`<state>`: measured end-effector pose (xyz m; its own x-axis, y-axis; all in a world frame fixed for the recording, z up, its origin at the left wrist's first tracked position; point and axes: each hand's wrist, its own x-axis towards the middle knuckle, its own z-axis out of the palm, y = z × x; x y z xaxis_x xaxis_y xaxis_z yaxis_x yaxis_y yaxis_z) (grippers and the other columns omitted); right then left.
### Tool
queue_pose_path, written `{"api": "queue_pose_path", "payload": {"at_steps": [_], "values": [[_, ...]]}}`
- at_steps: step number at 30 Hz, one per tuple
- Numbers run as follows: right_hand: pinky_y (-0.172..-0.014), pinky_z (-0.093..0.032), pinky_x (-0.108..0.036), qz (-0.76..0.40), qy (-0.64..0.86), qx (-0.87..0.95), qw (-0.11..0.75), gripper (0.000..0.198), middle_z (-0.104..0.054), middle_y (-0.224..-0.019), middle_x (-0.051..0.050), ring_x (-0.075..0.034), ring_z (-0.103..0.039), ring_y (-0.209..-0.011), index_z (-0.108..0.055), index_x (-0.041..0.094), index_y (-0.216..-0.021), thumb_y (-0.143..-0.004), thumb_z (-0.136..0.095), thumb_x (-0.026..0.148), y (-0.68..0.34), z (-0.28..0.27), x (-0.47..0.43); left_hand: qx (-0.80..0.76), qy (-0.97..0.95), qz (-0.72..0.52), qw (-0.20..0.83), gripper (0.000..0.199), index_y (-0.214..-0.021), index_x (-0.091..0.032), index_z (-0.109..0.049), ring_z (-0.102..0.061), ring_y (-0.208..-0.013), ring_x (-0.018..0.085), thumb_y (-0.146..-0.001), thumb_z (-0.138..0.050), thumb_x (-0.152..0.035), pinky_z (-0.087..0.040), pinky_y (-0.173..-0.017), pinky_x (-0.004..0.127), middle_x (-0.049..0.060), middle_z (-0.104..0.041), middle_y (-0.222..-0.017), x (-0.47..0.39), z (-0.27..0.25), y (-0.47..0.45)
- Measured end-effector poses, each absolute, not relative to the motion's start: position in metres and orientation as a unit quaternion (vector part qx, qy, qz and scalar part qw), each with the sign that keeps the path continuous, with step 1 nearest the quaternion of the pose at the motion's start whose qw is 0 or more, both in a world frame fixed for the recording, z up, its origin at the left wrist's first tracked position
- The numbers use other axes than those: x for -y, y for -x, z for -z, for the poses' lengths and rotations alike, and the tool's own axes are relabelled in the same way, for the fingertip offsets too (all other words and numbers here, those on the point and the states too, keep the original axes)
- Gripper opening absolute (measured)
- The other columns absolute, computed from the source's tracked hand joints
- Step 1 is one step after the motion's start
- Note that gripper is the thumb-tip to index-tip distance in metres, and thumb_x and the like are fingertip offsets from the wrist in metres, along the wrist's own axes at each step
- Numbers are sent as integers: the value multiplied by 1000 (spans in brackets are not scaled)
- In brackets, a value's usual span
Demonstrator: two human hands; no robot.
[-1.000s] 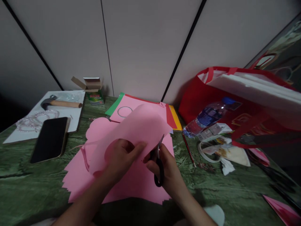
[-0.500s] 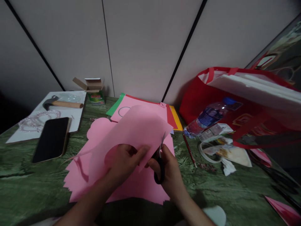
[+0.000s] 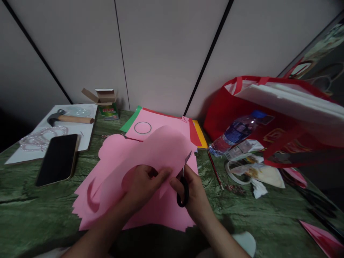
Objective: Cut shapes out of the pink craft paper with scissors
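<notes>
Your left hand [image 3: 145,181] has its grip closed on the pink sheet [image 3: 163,147] above the pile [image 3: 158,215]; your right hand [image 3: 193,190], nearer its right edge, grips the scissors [image 3: 185,181], blades pointing away from you.

At your ten o'clock lie a black-screened phone [image 3: 57,159] and, on a white board [image 3: 85,140], a hammer [image 3: 76,119], with an open green box [image 3: 109,111] at eleven, and toward one you have a blue-capped bottle [image 3: 235,132] in front of a red bag [image 3: 219,107].
</notes>
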<state>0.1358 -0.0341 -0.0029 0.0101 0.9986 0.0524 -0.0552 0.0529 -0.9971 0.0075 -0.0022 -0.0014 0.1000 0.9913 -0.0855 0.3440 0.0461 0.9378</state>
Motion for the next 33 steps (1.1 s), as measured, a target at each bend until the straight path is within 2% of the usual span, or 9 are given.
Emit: {"api": "queue_pose_path", "payload": {"at_steps": [4,10,14,23,33], "values": [[-50,-34,-25,-495,476,495,532,25,-41,-59,6,-12,-37,-52,-51,21,-74,-72,-66,41,-136,4,34,-567,-595,-352,447,45,-34,-18,-40,-30,-36,7,-64,-61,-46,-20,-35,21,-5,-33,-35,2,2,-7],[-47,-30,-23,-495,476,497,530,28,-40,-61,6,-10,-33,-52,-50,19,-78,-73,-65,41,-137,8,34,-564,-598,-351,449,49,-35,-19,-34,-24,-37,5,-65,-58,-49,-16,-35,21,-7,-26,-37,2,4,-8],[-43,-25,-22,-498,475,494,531,27,-36,-58,8,-8,-28,-48,-49,19,-76,-75,-64,41,-137,10,34,-564,-600,-355,442,48,-35,-19,-35,-24,-37,5,-66,-58,-48,-16,-35,21,-7,-27,-37,2,2,-9],[-45,-28,-22,-480,481,501,536,20,-43,-59,7,-8,-32,-50,-52,18,-77,-78,-60,36,-135,9,36,-561,-606,-357,436,46,-34,-18,-41,-26,-36,6,-67,-59,-46,-17,-35,21,-6,-29,-35,3,3,-9],[-44,-32,-21,-470,492,503,533,18,-45,-58,6,-9,-36,-50,-50,19,-72,-78,-59,34,-135,10,36,-561,-604,-364,434,48,-34,-19,-36,-24,-36,5,-67,-59,-44,-16,-34,21,-7,-26,-36,5,3,-9]]}}
